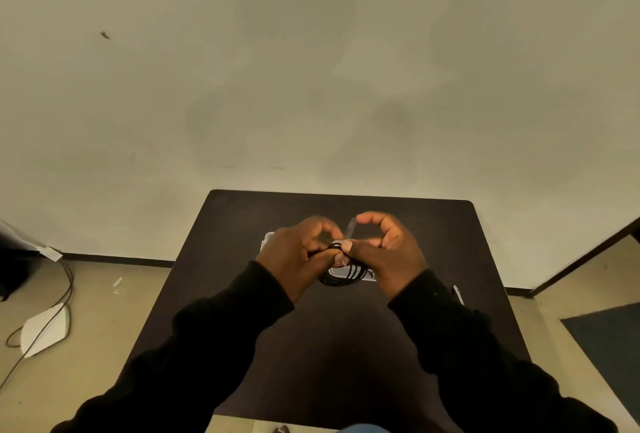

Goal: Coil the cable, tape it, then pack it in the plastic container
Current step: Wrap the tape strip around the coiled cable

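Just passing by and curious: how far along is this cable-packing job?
Coiling looks done: the black cable hangs in neat loops. Taping is in hand: the left hand pinches the bundle while the right hand holds a clear tape strip at it. Packing remains: the plastic container sits on the table beneath the hands, cable not yet inside.
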